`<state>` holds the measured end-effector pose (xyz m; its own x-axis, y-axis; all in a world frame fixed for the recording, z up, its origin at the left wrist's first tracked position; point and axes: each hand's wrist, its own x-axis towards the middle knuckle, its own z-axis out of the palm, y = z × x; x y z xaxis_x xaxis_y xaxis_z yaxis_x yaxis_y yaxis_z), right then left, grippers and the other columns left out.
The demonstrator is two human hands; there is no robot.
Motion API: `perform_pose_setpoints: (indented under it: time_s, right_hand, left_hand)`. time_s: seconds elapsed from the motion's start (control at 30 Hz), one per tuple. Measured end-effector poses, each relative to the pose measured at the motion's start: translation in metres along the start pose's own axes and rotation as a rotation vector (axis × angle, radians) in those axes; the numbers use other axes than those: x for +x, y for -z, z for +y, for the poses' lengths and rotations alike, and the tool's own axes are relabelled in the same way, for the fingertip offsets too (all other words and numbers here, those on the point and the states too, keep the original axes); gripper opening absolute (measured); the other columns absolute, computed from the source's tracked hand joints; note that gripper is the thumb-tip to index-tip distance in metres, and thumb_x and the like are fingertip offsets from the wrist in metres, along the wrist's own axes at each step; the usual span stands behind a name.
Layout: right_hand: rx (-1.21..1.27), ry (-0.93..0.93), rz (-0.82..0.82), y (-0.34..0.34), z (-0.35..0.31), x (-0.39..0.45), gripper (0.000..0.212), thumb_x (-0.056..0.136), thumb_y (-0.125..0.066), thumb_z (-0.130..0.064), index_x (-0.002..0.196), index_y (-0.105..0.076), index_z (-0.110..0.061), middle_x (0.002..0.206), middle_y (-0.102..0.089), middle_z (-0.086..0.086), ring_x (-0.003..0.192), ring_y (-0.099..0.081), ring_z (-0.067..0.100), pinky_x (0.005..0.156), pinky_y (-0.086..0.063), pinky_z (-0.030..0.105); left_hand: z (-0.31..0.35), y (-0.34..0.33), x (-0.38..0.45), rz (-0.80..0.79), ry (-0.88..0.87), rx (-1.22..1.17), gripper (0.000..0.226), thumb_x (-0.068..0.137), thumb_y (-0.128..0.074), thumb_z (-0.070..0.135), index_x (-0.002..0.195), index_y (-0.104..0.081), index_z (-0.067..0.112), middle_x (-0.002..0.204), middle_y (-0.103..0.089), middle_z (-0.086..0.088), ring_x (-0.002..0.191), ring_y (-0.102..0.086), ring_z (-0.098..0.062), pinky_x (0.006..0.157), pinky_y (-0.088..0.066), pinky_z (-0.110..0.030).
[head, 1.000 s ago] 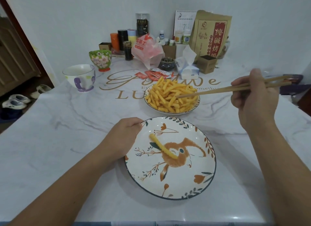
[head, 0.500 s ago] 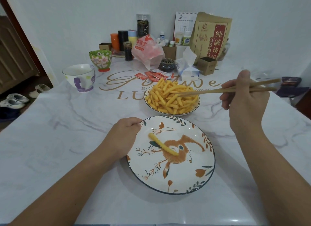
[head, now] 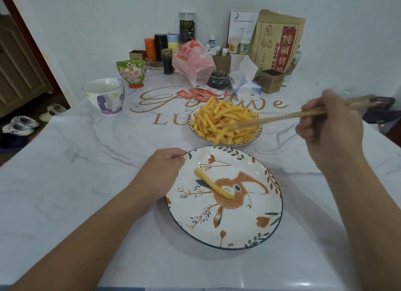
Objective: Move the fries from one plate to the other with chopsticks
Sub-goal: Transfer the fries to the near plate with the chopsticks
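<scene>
A heap of fries (head: 219,119) fills the far white plate (head: 257,135). My right hand (head: 329,128) grips wooden chopsticks (head: 282,118) whose blurred tips sit in the heap near its right middle. One fry hangs over the plate's near rim; whether the tips hold it I cannot tell. Closer to me lies a large bird-patterned plate (head: 249,228) with a single fry (head: 213,183) on it. My left hand (head: 161,171) holds that plate's left rim, fingers curled at the edge.
A white mug with purple handle (head: 104,95) and a green floral cup (head: 131,73) stand at the left. Ketchup packets (head: 201,93), a tissue pack (head: 246,89), a pink bag, jars and boxes crowd the table's back. Shoes lie on the floor, left.
My right hand has moved left and down, bringing the chopstick tips deeper into the fry heap. The left hand and the near plate have stayed where they were.
</scene>
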<state>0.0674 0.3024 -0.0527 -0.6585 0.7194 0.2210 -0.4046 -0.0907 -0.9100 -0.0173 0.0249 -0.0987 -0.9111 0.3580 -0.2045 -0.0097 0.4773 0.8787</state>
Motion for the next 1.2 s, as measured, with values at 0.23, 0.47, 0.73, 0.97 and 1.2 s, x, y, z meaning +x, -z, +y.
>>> perform_pose_setpoints:
  time_s: [0.23,0.47,0.73,0.97,1.2]
  right_hand:
    - [-0.344,-0.012,-0.342,-0.005,0.013,-0.01,0.058,0.109,-0.048,-0.026,0.057,-0.072,-0.015,0.049,-0.049,0.01,0.043,-0.04,0.021,0.042,-0.029,0.025]
    - [-0.007,-0.006,-0.07,-0.001,0.006,-0.003,0.055,0.108,-0.048,-0.023,0.057,-0.07,-0.017,0.063,-0.062,0.001,0.05,-0.045,0.014,0.046,-0.028,0.025]
    - [-0.337,0.267,-0.165,-0.025,0.02,-0.015,0.041,0.109,-0.048,-0.025,0.079,-0.073,-0.017,0.061,-0.064,0.0,0.054,-0.056,0.014,0.049,-0.045,0.026]
    - [-0.473,0.307,-0.245,-0.043,0.025,-0.018,0.038,0.109,-0.05,-0.027,0.081,-0.072,-0.015,0.061,-0.062,0.005,0.05,-0.056,0.008,0.047,-0.044,0.019]
    - [-0.369,0.129,-0.111,-0.04,0.028,-0.001,0.045,0.11,-0.046,-0.028,0.081,-0.073,-0.006,0.055,-0.062,0.007,0.043,-0.052,0.017,0.044,-0.043,0.024]
  left_hand:
    - [-0.001,-0.002,-0.001,0.01,-0.025,-0.04,0.043,0.107,-0.044,0.017,0.093,-0.078,0.038,0.1,-0.078,-0.021,0.1,-0.071,-0.048,0.092,-0.055,-0.064]
    - [-0.004,-0.001,0.003,0.017,-0.046,-0.029,0.039,0.108,-0.046,0.015,0.094,-0.08,0.027,0.097,-0.08,-0.015,0.099,-0.073,-0.044,0.084,-0.059,-0.05]
    - [-0.004,0.001,0.006,0.037,-0.063,0.045,0.038,0.106,-0.047,0.012,0.093,-0.079,0.026,0.09,-0.081,-0.007,0.09,-0.076,-0.035,0.085,-0.06,-0.053]
    - [-0.006,0.002,0.008,0.028,-0.056,0.048,0.042,0.106,-0.047,0.01,0.084,-0.077,0.029,0.088,-0.08,-0.01,0.09,-0.076,-0.038,0.071,-0.053,-0.036]
    - [-0.005,0.002,0.008,0.016,-0.057,0.057,0.042,0.105,-0.047,0.009,0.085,-0.077,0.031,0.086,-0.08,-0.004,0.087,-0.076,-0.033,0.069,-0.053,-0.033]
